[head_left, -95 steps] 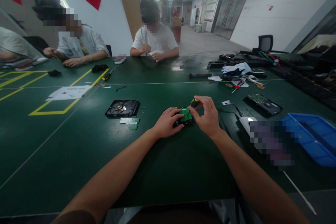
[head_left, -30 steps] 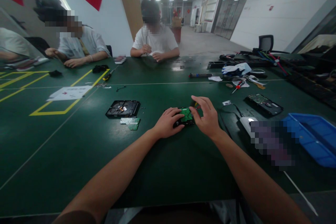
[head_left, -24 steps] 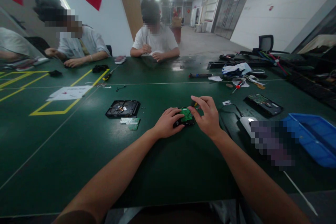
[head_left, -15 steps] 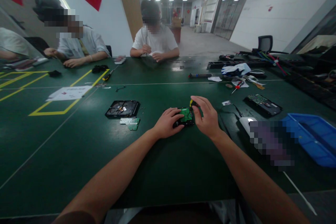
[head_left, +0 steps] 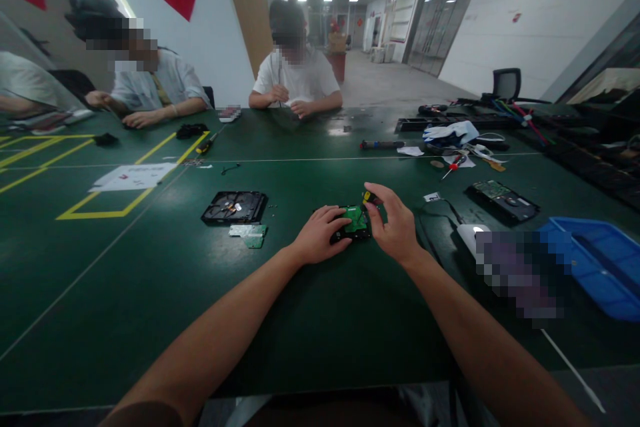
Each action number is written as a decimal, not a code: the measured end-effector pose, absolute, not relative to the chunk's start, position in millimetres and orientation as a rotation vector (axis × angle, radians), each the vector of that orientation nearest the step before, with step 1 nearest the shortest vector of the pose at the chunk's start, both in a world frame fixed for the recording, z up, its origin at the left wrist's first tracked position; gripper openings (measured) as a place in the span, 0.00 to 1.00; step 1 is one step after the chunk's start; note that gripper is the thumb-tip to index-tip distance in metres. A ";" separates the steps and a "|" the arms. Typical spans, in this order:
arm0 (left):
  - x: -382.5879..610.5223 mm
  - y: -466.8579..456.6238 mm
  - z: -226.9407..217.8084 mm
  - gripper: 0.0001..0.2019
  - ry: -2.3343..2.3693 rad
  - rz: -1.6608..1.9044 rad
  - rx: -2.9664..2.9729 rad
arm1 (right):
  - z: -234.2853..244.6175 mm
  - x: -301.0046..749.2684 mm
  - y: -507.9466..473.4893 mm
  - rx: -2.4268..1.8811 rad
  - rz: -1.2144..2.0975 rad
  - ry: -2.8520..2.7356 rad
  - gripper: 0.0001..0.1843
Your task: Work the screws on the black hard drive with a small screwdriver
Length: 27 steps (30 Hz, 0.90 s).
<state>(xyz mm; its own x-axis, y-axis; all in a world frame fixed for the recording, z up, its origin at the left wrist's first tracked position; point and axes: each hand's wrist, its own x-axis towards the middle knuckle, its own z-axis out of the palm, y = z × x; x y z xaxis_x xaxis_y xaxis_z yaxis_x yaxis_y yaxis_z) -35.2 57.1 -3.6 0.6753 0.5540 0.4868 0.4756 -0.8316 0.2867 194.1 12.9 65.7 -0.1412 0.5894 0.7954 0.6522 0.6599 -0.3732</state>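
In the middle of the table a hard drive [head_left: 356, 219] lies flat with its green circuit board facing up. My left hand [head_left: 323, 235] grips it from the left, fingers across the top and thumb along the near edge. Between the thumb and fingertips of my right hand [head_left: 394, 223] is a small screwdriver [head_left: 369, 197] with a yellow and black handle. Its shaft slants down to the circuit board; the tip is too small to make out. Left of my hands lie another hard drive [head_left: 234, 207] and a loose green circuit board [head_left: 249, 235], with several tiny screws [head_left: 273, 206] beside them.
On the right are a third hard drive [head_left: 503, 201], a white device with a cable [head_left: 470, 240] and a blue plastic tray [head_left: 595, 267]. Farther back lie a red screwdriver [head_left: 454, 165] and gloves [head_left: 450, 133]. Two people [head_left: 295, 80] [head_left: 160, 90] sit across the table.
The fingers of my right hand have shifted slightly on the screwdriver handle, whose yellow part shows differently. My left hand and the hard drive stay in place.
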 end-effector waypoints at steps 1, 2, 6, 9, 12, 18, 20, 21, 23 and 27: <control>-35.2 56.8 -3.1 0.25 0.850 0.866 2.746 | 64.7 194.1 12.9 -0.999 -0.055 -1.814 0.25; -35.1 56.5 -2.6 0.25 0.851 0.865 2.746 | 63.8 194.2 13.0 -1.005 -0.035 -1.812 0.25; -34.6 56.4 -1.8 0.25 0.862 0.850 2.755 | 63.4 194.8 14.2 -0.994 -0.049 -1.806 0.24; -34.2 56.9 -2.3 0.25 0.865 0.850 2.759 | 65.7 195.1 14.6 -0.982 -0.104 -1.809 0.23; -34.4 56.8 -2.3 0.24 0.861 0.852 2.761 | 67.4 195.2 14.2 -0.997 -0.116 -1.812 0.23; -35.1 56.0 -1.4 0.25 0.867 0.842 2.763 | 66.9 196.1 14.3 -0.982 -0.128 -1.807 0.22; -35.0 56.3 -1.6 0.25 0.871 0.842 2.758 | 66.3 196.0 13.9 -0.977 -0.109 -1.819 0.23; -35.0 56.4 -1.7 0.25 0.870 0.841 2.757 | 66.1 195.7 13.4 -0.982 -0.100 -1.827 0.24; -34.9 56.6 -1.8 0.25 0.868 0.840 2.754 | 66.4 194.8 12.2 -0.996 -0.085 -1.839 0.27; -34.7 56.3 -0.9 0.25 0.867 0.838 2.750 | 69.1 193.5 10.6 -0.981 -0.095 -1.839 0.27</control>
